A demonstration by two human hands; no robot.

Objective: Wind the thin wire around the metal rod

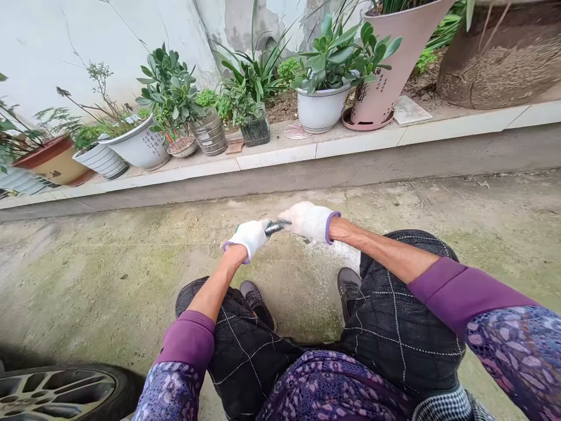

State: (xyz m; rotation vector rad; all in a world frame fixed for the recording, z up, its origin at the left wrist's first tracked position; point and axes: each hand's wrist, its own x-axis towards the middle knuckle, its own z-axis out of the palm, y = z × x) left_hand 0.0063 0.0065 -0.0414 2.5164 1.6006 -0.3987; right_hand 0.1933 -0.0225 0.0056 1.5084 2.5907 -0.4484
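Note:
Both my hands wear white knit gloves with purple cuffs and meet low over the concrete ground [144,257], in front of my knees. Between them is a short, dark, shiny metal-looking object [277,226]; its kind is too small and blurred to make out. My left hand [251,237] is closed around its left end. At the other end, my right hand [304,221] is closed with the fingers against it, mostly hidden by the glove. Just below my right hand, a pale whitish patch [337,252] marks the ground.
A tiled ledge [280,156] runs across the front. On it stand a white pot [323,108] with a jade plant, a tall pink planter [381,70], a clear plastic container [256,130] and several other pots. A car wheel [56,392] is at lower left.

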